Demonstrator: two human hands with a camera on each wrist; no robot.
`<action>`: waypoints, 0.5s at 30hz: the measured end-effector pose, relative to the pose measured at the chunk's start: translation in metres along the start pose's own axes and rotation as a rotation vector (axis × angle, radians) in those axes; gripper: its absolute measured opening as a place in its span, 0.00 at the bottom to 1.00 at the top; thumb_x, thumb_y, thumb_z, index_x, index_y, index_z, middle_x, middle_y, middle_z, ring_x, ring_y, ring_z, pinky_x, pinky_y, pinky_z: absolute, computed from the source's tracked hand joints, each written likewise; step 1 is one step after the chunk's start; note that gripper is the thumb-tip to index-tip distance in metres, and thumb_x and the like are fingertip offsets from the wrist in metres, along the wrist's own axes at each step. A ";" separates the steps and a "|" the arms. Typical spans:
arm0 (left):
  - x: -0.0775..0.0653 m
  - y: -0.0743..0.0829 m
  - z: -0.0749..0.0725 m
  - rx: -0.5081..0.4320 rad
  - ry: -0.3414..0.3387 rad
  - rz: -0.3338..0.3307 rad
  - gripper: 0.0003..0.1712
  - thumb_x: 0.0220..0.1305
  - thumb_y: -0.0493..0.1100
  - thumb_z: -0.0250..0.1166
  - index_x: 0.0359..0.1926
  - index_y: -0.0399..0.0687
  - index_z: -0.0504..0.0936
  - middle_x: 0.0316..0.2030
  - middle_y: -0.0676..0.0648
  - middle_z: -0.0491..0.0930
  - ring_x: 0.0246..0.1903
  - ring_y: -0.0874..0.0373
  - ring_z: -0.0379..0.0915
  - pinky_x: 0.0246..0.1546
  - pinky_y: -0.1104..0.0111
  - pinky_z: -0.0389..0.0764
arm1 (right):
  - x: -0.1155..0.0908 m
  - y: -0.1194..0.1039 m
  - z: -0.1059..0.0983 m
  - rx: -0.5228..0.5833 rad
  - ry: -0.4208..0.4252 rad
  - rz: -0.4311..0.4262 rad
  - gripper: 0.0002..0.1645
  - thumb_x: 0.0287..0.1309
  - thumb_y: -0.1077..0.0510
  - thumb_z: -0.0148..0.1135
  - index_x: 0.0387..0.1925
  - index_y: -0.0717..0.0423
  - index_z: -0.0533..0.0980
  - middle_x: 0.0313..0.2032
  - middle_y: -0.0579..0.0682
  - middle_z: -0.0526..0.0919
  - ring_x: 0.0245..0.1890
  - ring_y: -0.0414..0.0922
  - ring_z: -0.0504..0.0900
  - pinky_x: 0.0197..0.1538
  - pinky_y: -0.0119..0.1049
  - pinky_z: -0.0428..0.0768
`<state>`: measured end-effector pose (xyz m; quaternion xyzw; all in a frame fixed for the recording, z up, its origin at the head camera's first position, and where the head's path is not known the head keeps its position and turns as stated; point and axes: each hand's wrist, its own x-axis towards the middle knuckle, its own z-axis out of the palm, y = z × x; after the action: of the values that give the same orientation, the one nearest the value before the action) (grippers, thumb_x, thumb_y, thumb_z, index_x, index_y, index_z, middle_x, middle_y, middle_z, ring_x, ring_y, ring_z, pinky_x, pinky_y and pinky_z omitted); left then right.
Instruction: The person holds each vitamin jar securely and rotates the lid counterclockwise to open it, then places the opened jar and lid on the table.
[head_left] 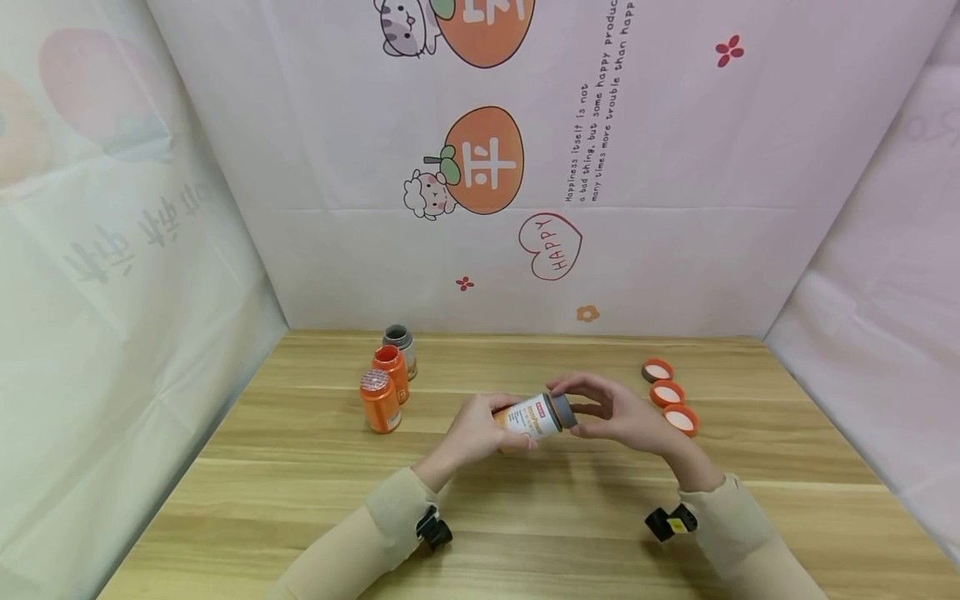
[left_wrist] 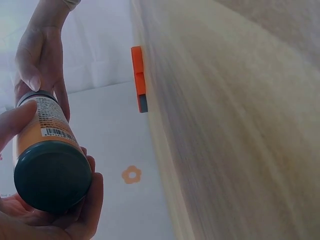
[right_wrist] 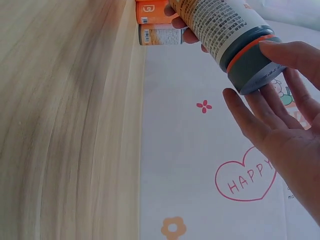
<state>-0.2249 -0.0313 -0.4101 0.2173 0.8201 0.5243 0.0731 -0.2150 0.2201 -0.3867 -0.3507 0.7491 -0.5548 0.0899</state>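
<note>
My left hand [head_left: 480,429] grips a white-and-orange supplement bottle [head_left: 531,418] by its body, tilted above the table with its capped end toward the right. In the left wrist view the dark base of the bottle [left_wrist: 52,175] faces the camera, fingers and thumb around its sides. My right hand [head_left: 617,414] holds the grey cap [head_left: 564,410] between thumb and fingers. A thin orange band shows between cap [right_wrist: 255,70] and bottle body in the right wrist view. The cap is still at the bottle's mouth; whether its thread is engaged is hidden.
On the left stand a capless orange bottle with a silvery top [head_left: 380,402], an open orange bottle [head_left: 392,373] and an open grey-necked bottle [head_left: 401,346]. Three caps [head_left: 680,420] lie inside-up in a row at right. Printed white cloth [head_left: 360,250] walls the wooden table [head_left: 300,508].
</note>
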 end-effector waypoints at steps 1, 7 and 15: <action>0.000 0.000 0.000 0.005 0.001 0.002 0.33 0.35 0.46 0.79 0.49 0.49 0.83 0.35 0.50 0.83 0.31 0.60 0.74 0.26 0.66 0.78 | 0.000 0.000 0.000 0.001 0.002 0.004 0.28 0.53 0.69 0.64 0.56 0.60 0.69 0.63 0.60 0.67 0.64 0.45 0.69 0.61 0.35 0.71; -0.001 0.001 0.001 0.010 0.002 0.002 0.33 0.35 0.46 0.79 0.49 0.49 0.83 0.35 0.51 0.83 0.31 0.61 0.74 0.28 0.67 0.78 | -0.001 -0.001 0.000 -0.001 0.009 0.004 0.27 0.54 0.69 0.64 0.56 0.60 0.69 0.64 0.60 0.67 0.63 0.44 0.69 0.60 0.36 0.72; 0.000 -0.001 0.003 0.019 0.008 0.011 0.33 0.35 0.46 0.79 0.49 0.49 0.83 0.35 0.51 0.83 0.31 0.61 0.74 0.27 0.68 0.78 | 0.000 -0.003 0.005 -0.096 0.119 0.125 0.23 0.61 0.57 0.61 0.57 0.52 0.71 0.59 0.53 0.73 0.61 0.54 0.71 0.50 0.35 0.79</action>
<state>-0.2240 -0.0299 -0.4124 0.2205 0.8240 0.5178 0.0650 -0.2112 0.2164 -0.3859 -0.2739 0.7993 -0.5312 0.0627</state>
